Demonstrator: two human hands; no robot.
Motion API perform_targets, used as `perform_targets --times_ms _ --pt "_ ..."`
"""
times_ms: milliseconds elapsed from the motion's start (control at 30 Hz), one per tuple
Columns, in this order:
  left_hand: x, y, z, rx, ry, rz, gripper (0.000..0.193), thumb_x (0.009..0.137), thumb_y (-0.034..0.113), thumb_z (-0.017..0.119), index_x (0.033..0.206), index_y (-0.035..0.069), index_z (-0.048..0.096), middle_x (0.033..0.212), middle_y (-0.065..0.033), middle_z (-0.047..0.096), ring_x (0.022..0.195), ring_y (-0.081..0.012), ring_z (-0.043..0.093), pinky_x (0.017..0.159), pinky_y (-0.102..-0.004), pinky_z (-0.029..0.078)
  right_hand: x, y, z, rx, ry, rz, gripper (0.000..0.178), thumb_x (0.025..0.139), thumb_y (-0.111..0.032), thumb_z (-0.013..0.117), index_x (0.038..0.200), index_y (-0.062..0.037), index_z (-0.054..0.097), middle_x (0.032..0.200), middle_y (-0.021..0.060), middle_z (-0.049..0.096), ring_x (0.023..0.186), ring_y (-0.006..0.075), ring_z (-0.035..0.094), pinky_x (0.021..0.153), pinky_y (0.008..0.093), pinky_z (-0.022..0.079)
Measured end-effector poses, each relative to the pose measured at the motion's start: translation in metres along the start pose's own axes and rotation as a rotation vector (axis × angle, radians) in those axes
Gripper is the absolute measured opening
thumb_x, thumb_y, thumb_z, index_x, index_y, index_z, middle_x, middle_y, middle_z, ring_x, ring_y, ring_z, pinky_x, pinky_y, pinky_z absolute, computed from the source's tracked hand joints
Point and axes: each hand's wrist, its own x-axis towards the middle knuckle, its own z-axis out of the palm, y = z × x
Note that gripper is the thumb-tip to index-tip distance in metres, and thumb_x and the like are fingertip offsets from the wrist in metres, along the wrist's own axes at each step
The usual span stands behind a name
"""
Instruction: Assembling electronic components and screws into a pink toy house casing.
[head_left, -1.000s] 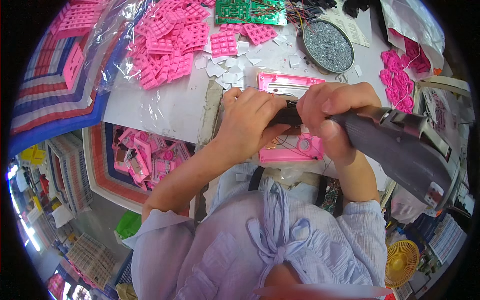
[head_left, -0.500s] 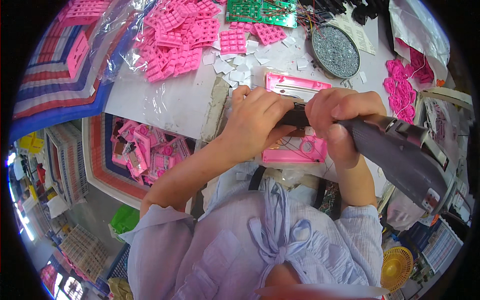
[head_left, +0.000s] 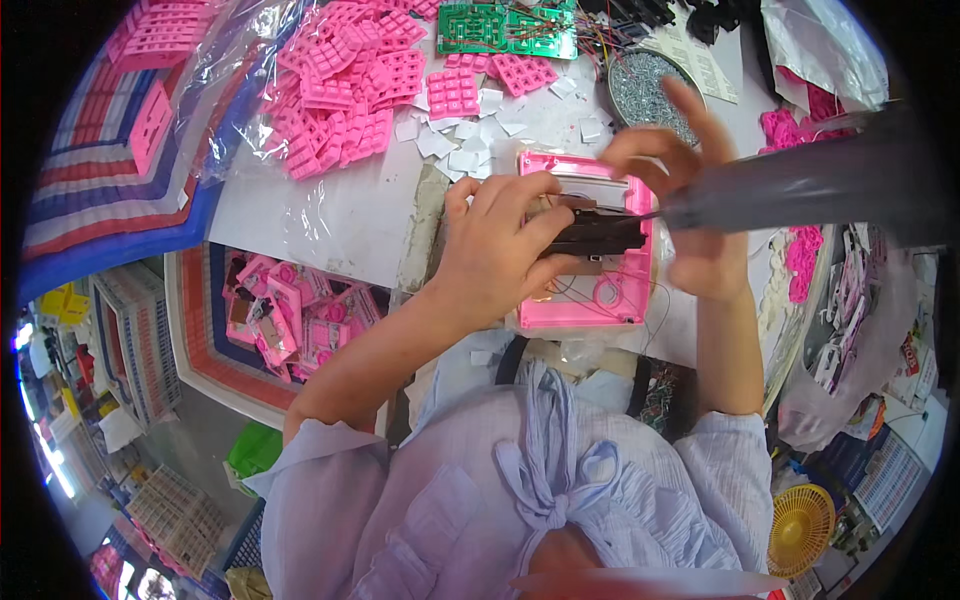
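Note:
A pink plastic casing lies on the bench in front of me, with thin wires inside. My left hand grips a black plastic part across the casing's middle, thumb below and fingers above. My right hand is at the casing's right side, its fingers spread and the index finger raised. A grey powered screwdriver, smeared by motion, crosses in front of that hand. Its thin bit points left at the black part's end; whether it touches cannot be made out. The screwdriver hides part of the right palm.
Pink keypads are heaped at the back left, beside scattered white paper pieces. Green circuit boards and a round dish of small screws stand at the back. A lined crate of pink parts sits at the left.
My right hand has opened from its grip on the screwdriver, its fingers spreading upward. The screwdriver has swung up to nearly level. My left hand stays on the black part.

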Motion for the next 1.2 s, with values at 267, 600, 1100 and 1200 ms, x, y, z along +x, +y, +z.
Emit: perform_targets --times_ms 267,600,1100,1200 --pt "-0.003 -0.005 0.008 -0.273 0.029 -0.185 0.069 0.079 0.035 0.079 0.132 0.005 0.048 0.113 -0.0065 0.063 0.105 -0.0261 0.057 0.098 -0.0473 0.029 -0.023 0.002 -0.030 -0.835 -0.222 0.046 0.045 0.079 -0.011 0.077 0.121 -0.0026 0.065 0.098 0.0104 0.066 0.086 0.0262 0.060 0.076 0.0362 0.050" --pt "0.002 0.011 0.002 0.028 -0.078 -0.106 0.068 0.078 0.020 0.076 0.138 0.001 0.050 0.127 -0.0106 0.060 0.106 -0.0277 0.056 0.099 -0.0432 0.033 0.028 0.012 -0.040 -0.994 -0.242 0.606 0.034 0.096 -0.036 0.061 0.097 -0.0022 0.067 0.074 0.0200 0.066 0.070 0.0397 0.065 0.069 0.0468 0.050" --pt "0.012 0.027 0.004 0.215 -0.170 -0.137 0.068 0.074 0.027 0.078 0.134 0.003 0.058 0.123 -0.0076 0.055 0.108 -0.0227 0.056 0.091 -0.0432 0.033 -0.030 0.028 -0.023 -1.204 -0.083 -0.057 0.040 0.071 -0.007 0.076 0.110 -0.0051 0.068 0.114 0.0072 0.068 0.101 0.0299 0.063 0.085 0.0423 0.053" --pt "0.022 0.022 -0.004 0.188 -0.219 -0.111 0.058 0.075 0.024 0.077 0.128 0.003 0.063 0.122 -0.0105 0.059 0.105 -0.0256 0.060 0.089 -0.0424 0.040 -0.017 -0.004 -0.027 -1.185 -0.234 0.110 0.042 0.074 -0.008 0.075 0.115 -0.0036 0.067 0.115 0.0095 0.068 0.103 0.0293 0.064 0.082 0.0405 0.055"
